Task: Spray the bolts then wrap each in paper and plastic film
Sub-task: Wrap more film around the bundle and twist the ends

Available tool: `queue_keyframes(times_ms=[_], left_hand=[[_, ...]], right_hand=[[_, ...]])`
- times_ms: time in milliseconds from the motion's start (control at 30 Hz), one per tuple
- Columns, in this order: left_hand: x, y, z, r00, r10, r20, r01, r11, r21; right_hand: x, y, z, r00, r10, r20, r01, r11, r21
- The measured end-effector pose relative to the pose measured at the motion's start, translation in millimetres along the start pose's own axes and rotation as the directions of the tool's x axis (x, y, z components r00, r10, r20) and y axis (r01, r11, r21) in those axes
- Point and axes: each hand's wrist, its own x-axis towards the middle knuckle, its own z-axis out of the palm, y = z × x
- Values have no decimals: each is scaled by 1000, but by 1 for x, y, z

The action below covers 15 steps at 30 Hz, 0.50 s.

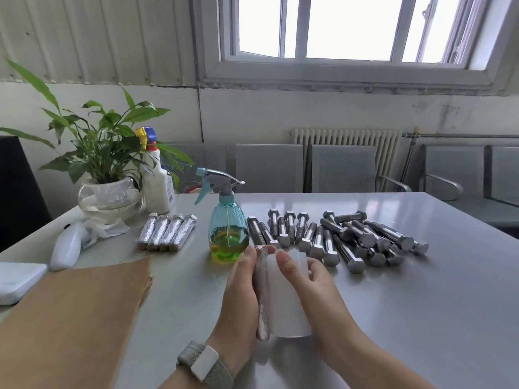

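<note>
Head view. Left hand (241, 290) grips a paper-wrapped bolt (261, 293), held lengthwise above the near middle of the grey table (393, 318); a watch with a pale woven band (202, 363) sits on that wrist. Right hand (311, 282) grips a roll of plastic film (286, 299), its thumb over the top, the roll lying against the right side of the bolt.

Just beyond the hands stands a teal spray bottle (228, 228) holding yellow-green liquid in its lower part. To its right lies a heap of bare steel bolts (337, 238), some in a loose row, others crossed over one another. To its left lie four finished wrapped bolts (168, 232), side by side and touching.

A stack of brown paper sheets (73, 318) covers the near left of the table. Beyond it: a white handheld device (67, 245), crumpled tissue (105, 228), a potted plant in a glass bowl (108, 192) and a white trigger bottle (157, 181) with a blue and yellow head. Its label is too small to read. A white flat object (16, 279) lies at the left edge.

Behind the table: grey metal chairs (342, 168), a radiator (348, 144) and a window (351, 29).
</note>
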Motion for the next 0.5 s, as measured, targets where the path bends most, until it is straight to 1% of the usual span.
queue_keyframes(times_ms=[67, 133, 200, 267, 367, 433, 500], left_hand=[[1, 2, 1, 998, 39, -43, -35, 995, 90], [1, 5, 1, 995, 88, -53, -78, 983, 164], [2, 9, -1, 988, 138, -75, -119, 968, 222], [3, 11, -2, 980, 161, -115, -130, 962, 241], [2, 9, -2, 982, 120, -145, -93, 980, 178], [1, 7, -1, 991, 66, -115, -52, 992, 119], [0, 5, 0, 996, 9, -84, -6, 999, 38]], right_hand=[[2, -3, -3, 996, 18, 90, -17, 1000, -17], [2, -4, -4, 993, -9, 114, 11, 1000, -14], [0, -5, -3, 995, -22, 101, 22, 1000, 0], [2, -3, -1, 999, -34, 38, 35, 999, -24], [3, -1, 4, 995, -85, -46, 82, 995, -62], [2, 1, 6, 990, -118, -82, 113, 992, -61], [2, 4, 4, 987, -141, -77, 132, 985, -112]])
